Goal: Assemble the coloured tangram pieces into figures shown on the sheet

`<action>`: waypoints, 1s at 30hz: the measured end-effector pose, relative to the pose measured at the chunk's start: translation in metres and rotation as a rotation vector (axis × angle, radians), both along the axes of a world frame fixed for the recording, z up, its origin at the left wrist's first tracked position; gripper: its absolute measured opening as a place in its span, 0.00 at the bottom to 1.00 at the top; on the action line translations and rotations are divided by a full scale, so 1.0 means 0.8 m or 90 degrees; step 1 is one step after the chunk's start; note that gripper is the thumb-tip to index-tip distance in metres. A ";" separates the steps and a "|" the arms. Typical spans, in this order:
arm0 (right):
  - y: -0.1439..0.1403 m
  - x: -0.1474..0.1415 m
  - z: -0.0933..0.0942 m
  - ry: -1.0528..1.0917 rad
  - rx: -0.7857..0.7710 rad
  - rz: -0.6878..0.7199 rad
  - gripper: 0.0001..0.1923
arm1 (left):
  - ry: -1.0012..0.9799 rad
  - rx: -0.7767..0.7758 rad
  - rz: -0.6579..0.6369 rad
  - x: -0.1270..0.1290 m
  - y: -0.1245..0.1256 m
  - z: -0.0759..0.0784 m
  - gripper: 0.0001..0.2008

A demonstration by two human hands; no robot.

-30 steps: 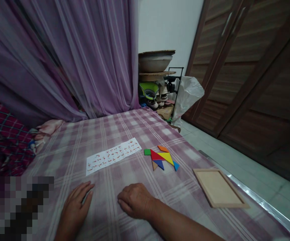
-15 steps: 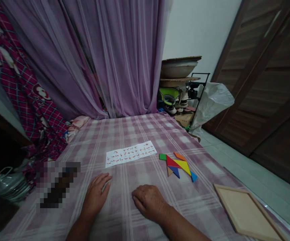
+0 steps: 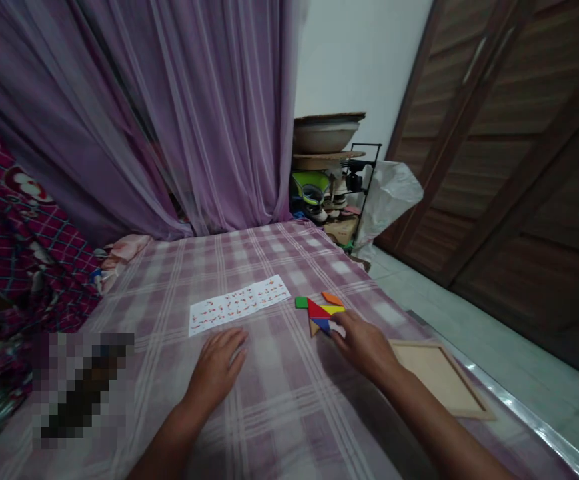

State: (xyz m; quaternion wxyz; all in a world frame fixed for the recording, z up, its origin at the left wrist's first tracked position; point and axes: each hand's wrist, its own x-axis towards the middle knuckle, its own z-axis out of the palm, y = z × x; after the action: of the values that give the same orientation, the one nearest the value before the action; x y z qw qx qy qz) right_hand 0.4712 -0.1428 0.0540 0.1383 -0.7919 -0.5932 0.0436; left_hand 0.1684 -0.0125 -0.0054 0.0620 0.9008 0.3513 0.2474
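Note:
My right hand reaches over the right side of a group of tangram pieces, thumb and forefinger apart, nothing visibly held. Beside its fingertips lie a yellow triangle and a dark blue triangle, both partly covered. A red triangle, a green piece, an orange parallelogram and a small wood-coloured piece adjoin them. The light blue piece is hidden behind the hand. Palm down on the cloth, my left hand rests with fingers stretched, just below a printed paper sheet.
A shallow wooden tray lies on the checked bed cover at the right, partly behind my right forearm. A blurred-out patch is at the left. Purple curtains hang at the back, beside a loaded rack.
My right hand has moved from the cloth, where it lay curled, right and forward to the tangram pieces. My left hand lies closer to the paper. The view has swung right.

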 end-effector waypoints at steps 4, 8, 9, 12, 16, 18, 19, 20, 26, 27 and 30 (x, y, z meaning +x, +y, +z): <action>-0.003 0.047 0.000 -0.029 -0.046 -0.128 0.21 | 0.050 -0.007 -0.120 0.090 0.003 0.018 0.20; 0.001 0.054 -0.007 -0.011 -0.078 -0.139 0.23 | 0.105 -0.031 -0.149 0.161 0.010 0.025 0.23; 0.001 0.053 -0.009 -0.009 -0.077 -0.137 0.22 | 0.121 -0.037 -0.153 0.173 0.013 0.025 0.23; 0.001 0.049 -0.011 -0.010 -0.073 -0.128 0.20 | 0.164 -0.050 -0.169 0.196 0.021 0.022 0.23; -0.002 0.046 -0.012 -0.030 -0.084 -0.133 0.20 | 0.189 -0.056 -0.190 0.209 0.028 0.016 0.24; -0.002 0.046 -0.013 -0.041 -0.090 -0.138 0.19 | 0.202 -0.055 -0.197 0.213 0.028 0.013 0.25; -0.002 0.046 -0.014 -0.046 -0.092 -0.139 0.19 | 0.209 -0.055 -0.200 0.215 0.028 0.012 0.25; -0.001 0.046 -0.015 -0.051 -0.093 -0.138 0.18 | 0.215 -0.056 -0.203 0.216 0.028 0.011 0.25; 0.003 0.049 -0.025 -0.062 -0.101 -0.135 0.15 | 0.221 -0.030 -0.203 0.221 0.026 0.002 0.23; 0.004 0.050 -0.026 -0.063 -0.102 -0.133 0.15 | 0.219 -0.023 -0.202 0.221 0.026 0.001 0.23; 0.004 0.050 -0.029 -0.062 -0.103 -0.125 0.14 | 0.213 0.000 -0.200 0.220 0.027 -0.002 0.23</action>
State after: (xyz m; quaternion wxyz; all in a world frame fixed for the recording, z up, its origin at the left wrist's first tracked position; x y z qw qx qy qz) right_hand 0.5116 -0.1396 0.0309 0.0485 -0.8559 -0.5133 0.0387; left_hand 0.3446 0.0091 -0.0071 0.0404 0.9730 0.2119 0.0816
